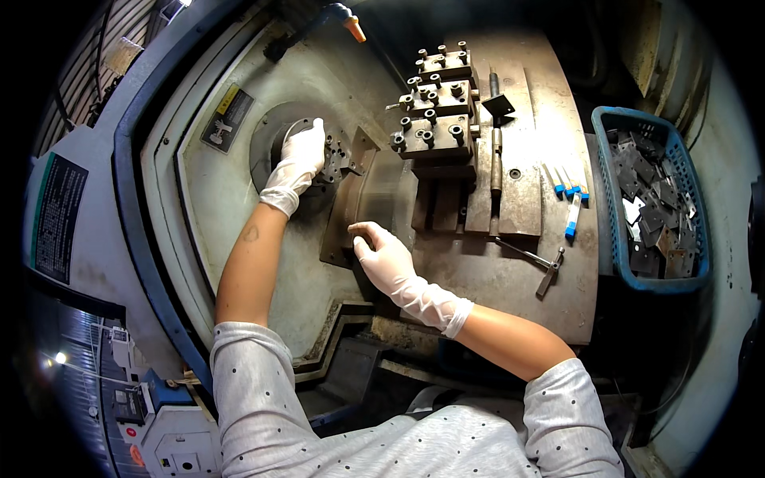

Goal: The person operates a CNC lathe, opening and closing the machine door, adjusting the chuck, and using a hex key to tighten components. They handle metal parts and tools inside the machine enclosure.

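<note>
This is a workshop for metal working, most likely a machine shop, because the view shows the inside of a machine with a round metal faceplate [338,131] on its pale wall [227,187]. Beside it, heavy tool blocks [437,142] with many bolts stand on a worn steel table [570,263]. An orange nozzle [355,29] hangs above, and a warning label [227,119] is on the wall. At the right, a blue basket [663,284] contains many flat metal pieces [637,171].
</note>
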{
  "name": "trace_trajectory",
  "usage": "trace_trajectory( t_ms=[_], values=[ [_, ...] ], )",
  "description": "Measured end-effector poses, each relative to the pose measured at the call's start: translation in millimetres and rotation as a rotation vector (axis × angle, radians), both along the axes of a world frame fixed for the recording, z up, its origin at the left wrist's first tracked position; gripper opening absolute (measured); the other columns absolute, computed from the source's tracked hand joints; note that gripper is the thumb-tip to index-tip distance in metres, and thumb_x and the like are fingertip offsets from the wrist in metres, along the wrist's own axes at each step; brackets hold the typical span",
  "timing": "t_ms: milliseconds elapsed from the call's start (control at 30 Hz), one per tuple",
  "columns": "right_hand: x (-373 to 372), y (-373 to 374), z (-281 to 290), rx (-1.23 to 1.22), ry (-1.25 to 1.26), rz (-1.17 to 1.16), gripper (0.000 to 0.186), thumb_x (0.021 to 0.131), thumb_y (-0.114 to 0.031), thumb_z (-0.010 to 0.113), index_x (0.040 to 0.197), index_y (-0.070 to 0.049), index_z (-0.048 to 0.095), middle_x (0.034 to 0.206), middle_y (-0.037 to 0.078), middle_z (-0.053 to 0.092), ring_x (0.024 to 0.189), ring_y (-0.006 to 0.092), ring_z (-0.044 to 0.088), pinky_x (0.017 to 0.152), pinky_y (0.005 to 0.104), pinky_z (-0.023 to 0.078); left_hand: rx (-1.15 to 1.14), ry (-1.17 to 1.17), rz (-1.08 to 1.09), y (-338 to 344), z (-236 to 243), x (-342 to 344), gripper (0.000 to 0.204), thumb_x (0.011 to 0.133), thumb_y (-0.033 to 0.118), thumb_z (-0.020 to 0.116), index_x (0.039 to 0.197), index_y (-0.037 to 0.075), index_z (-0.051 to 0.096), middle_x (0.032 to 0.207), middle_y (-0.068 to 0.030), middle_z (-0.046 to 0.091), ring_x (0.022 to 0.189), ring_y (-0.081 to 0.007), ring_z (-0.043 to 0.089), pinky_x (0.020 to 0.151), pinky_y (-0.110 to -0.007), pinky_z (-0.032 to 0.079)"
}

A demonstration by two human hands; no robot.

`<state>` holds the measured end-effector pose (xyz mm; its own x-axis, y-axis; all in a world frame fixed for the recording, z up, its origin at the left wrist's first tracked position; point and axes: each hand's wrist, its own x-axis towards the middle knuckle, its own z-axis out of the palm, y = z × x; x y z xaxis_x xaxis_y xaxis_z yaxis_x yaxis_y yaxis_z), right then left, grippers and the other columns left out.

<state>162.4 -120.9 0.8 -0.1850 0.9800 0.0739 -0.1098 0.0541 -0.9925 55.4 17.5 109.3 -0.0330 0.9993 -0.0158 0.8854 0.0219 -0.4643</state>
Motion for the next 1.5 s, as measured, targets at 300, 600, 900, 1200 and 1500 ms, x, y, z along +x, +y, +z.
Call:
trace_trajectory(
  t_ms=[300, 600, 900, 1200, 1500],
  values=[
    [-6, -2, 0, -0.003, 0.038, 0.028, 0.022, 0.070, -0.022, 0.042, 0.088, -0.013, 0.050, 0.083, 0.007, 0.054, 0.075, 0.0226, 0.051, 0.066, 0.0284, 0.040, 0.072, -0.144, 0.239, -25, -22, -13, 0.093, 0.059, 0.038, 0.060, 0.119, 0.004, -0.002, 0.079, -0.0172, 0.054, 0.069, -0.0271, 0.054, 0.060, -0.033, 0.042],
    [-26, 8, -10, -0.074, 0.163, 0.092, 0.021, 0.070, -0.009, 0.041, 0.086, 0.000, 0.051, 0.063, 0.005, 0.051, 0.056, 0.0093, 0.045, 0.054, 0.0200, 0.037, 0.380, -0.587, 0.112, -23, -58, -37, 0.084, 0.061, 0.031, 0.058, 0.120, 0.017, 0.001, 0.075, -0.0201, 0.053, 0.069, -0.0335, 0.052, 0.063, -0.037, 0.040],
    [-51, 111, -12, -0.321, -0.210, -0.154, 0.041, 0.069, -0.018, 0.036, 0.110, -0.018, 0.036, 0.097, 0.010, 0.049, 0.089, 0.0246, 0.047, 0.077, 0.0321, 0.034, 0.387, -0.740, 0.147, -21, -64, -33, 0.072, 0.064, 0.027, 0.052, 0.117, 0.021, 0.004, 0.072, -0.0217, 0.053, 0.070, -0.0367, 0.051, 0.066, -0.041, 0.040],
    [-52, 147, -18, -0.077, -0.598, -0.025, 0.034, 0.069, -0.034, 0.047, 0.097, -0.015, 0.047, 0.094, 0.004, 0.052, 0.088, 0.0205, 0.048, 0.073, 0.0297, 0.037, 0.303, -0.831, 0.114, -18, -63, -42, 0.071, 0.065, 0.026, 0.052, 0.116, 0.016, 0.003, 0.073, -0.0246, 0.051, 0.067, -0.0378, 0.050, 0.062, -0.041, 0.040],
    [-63, 155, -50, -0.166, -0.081, 0.089, 0.025, 0.070, -0.028, 0.045, 0.069, -0.004, 0.055, 0.054, 0.003, 0.050, 0.049, 0.0097, 0.044, 0.049, 0.0229, 0.035, 0.318, -0.777, 0.092, -19, -65, -41, 0.070, 0.066, 0.027, 0.051, 0.115, 0.015, 0.003, 0.064, -0.0227, 0.052, 0.062, -0.0372, 0.051, 0.058, -0.042, 0.040]
  ],
)
